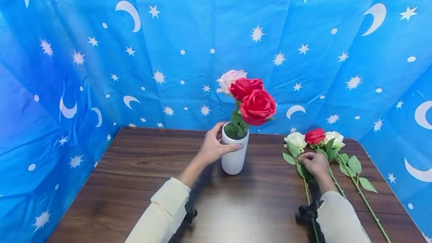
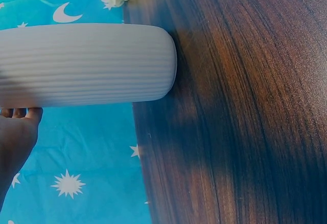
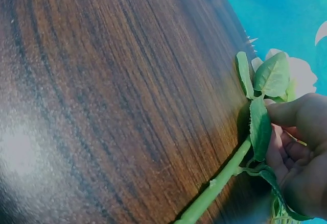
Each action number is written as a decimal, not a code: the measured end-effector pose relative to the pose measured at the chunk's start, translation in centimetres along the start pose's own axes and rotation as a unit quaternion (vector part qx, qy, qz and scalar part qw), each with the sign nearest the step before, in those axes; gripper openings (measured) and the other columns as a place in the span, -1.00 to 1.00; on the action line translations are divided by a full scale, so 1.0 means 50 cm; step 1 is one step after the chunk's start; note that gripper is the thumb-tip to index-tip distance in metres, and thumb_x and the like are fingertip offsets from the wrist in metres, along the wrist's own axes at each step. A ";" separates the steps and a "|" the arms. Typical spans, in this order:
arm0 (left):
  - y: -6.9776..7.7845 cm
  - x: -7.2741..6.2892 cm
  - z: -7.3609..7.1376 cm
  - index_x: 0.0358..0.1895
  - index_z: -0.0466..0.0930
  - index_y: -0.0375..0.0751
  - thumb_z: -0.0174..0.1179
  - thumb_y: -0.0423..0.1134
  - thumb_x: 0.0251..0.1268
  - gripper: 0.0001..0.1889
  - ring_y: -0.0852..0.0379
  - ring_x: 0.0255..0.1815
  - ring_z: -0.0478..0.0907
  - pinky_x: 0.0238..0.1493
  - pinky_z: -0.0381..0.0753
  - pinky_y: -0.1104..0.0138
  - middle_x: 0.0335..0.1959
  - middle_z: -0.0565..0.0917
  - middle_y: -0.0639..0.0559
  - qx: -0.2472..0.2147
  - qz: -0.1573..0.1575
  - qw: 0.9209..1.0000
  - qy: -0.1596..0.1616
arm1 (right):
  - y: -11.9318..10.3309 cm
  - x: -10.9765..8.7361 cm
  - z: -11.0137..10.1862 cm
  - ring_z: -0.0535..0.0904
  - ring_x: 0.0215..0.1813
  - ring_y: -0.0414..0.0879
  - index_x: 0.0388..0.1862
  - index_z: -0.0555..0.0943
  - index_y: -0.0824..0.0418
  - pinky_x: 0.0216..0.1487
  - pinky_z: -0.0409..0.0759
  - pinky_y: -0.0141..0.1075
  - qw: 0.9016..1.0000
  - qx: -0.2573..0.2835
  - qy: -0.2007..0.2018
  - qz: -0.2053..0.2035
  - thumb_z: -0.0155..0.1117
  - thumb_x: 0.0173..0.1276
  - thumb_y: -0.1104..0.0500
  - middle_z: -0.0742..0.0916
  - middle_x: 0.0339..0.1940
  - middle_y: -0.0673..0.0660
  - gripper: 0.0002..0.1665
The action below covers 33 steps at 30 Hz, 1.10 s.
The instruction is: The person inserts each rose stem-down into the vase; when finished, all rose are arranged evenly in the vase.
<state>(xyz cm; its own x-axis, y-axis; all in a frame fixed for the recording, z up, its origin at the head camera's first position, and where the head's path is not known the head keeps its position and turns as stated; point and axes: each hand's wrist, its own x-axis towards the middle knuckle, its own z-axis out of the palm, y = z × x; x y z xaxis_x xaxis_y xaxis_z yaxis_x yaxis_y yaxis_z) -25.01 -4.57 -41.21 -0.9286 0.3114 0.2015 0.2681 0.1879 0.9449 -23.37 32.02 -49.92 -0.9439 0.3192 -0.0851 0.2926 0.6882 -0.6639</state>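
Note:
In the head view a white ribbed vase (image 1: 233, 156) stands on the table, holding two red roses (image 1: 258, 107) and a pale pink rose (image 1: 231, 81). My left hand (image 1: 215, 146) grips the vase near its rim, thumb across the front and fingers round the far side. The vase's ribbed side (image 2: 92, 63) fills much of the left wrist view. At the right, my right hand (image 1: 316, 165) pinches the leafy upper stem of a white rose (image 1: 295, 141). The right wrist view shows its thumb and fingers at the leaves (image 3: 260, 127), above the bare green stem (image 3: 212, 193).
Beside the right hand lie another red rose (image 1: 315, 137) and another white rose (image 1: 334, 139), their stems (image 1: 368, 205) running toward the near edge. The brown wood-grain table (image 1: 135, 183) backs onto a blue cloth (image 1: 189, 29) with moons and stars.

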 end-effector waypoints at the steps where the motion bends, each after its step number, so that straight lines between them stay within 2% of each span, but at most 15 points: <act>1: 0.000 0.000 0.000 0.42 0.36 -0.15 0.55 -0.18 0.06 -0.18 -0.05 0.37 0.55 0.43 0.54 0.03 0.33 0.58 -0.09 0.000 0.000 1.000 -0.001 | 0.001 -0.001 0.000 0.57 -0.02 0.29 -0.11 0.69 0.43 -0.16 0.43 -0.17 1.000 0.006 0.002 0.006 0.32 0.37 0.14 0.75 -0.13 0.40 -0.66; 4: 0.000 0.001 0.001 0.42 0.37 -0.15 0.55 -0.17 0.06 -0.18 -0.05 0.37 0.55 0.43 0.54 0.03 0.33 0.57 -0.09 0.001 0.001 1.000 0.000 | 0.002 -0.002 0.000 0.55 0.03 0.32 -0.08 0.68 0.44 -0.14 0.42 -0.15 1.000 0.023 0.005 0.017 0.30 0.39 0.14 0.73 -0.05 0.43 -0.65; 11: 0.005 0.000 0.005 0.42 0.37 -0.16 0.55 -0.20 0.06 -0.18 -0.06 0.37 0.54 0.43 0.54 0.04 0.33 0.57 -0.10 -0.006 0.002 1.000 -0.002 | 0.002 -0.006 -0.006 0.50 0.10 0.26 0.00 0.65 0.46 -0.17 0.41 -0.29 0.996 0.072 -0.008 0.055 0.26 0.43 0.13 0.60 0.19 0.49 -0.61; 18: 0.005 -0.002 0.003 0.42 0.37 -0.15 0.55 -0.21 0.04 -0.18 -0.06 0.35 0.55 0.42 0.55 0.03 0.32 0.58 -0.09 -0.007 0.006 1.000 0.005 | 0.005 -0.003 -0.008 0.46 -0.06 0.01 -0.17 0.70 0.34 -0.26 0.41 -0.43 0.991 0.113 -0.007 0.068 0.28 0.42 0.13 0.60 0.15 0.42 -0.74; 25: 0.002 -0.004 0.004 0.42 0.37 -0.13 0.55 -0.19 0.05 -0.18 -0.04 0.37 0.54 0.44 0.53 0.01 0.33 0.58 -0.07 -0.002 0.005 1.000 0.007 | 0.005 -0.004 -0.014 0.48 -0.08 -0.08 0.01 0.65 0.41 -0.24 0.43 -0.44 0.988 0.131 -0.020 0.079 0.25 0.47 0.09 0.59 0.16 0.41 -0.61; 33: 0.000 -0.006 0.005 0.41 0.38 -0.13 0.56 -0.17 0.04 -0.18 -0.05 0.37 0.54 0.45 0.51 0.00 0.31 0.58 -0.08 -0.001 0.011 1.000 0.009 | 0.015 -0.005 -0.007 0.46 -0.18 -0.18 -0.07 0.70 0.34 -0.30 0.48 -0.44 0.988 0.134 -0.005 0.079 0.28 0.45 0.10 0.69 -0.04 0.20 -0.69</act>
<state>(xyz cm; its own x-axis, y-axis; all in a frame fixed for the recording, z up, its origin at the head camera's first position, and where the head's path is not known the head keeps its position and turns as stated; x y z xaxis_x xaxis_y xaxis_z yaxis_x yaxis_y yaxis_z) -24.67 -4.45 -41.34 -0.9269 0.2988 0.2272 0.2885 0.1800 0.9404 -22.85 32.66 -50.11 -0.8918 0.4010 -0.2094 0.3860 0.4333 -0.8144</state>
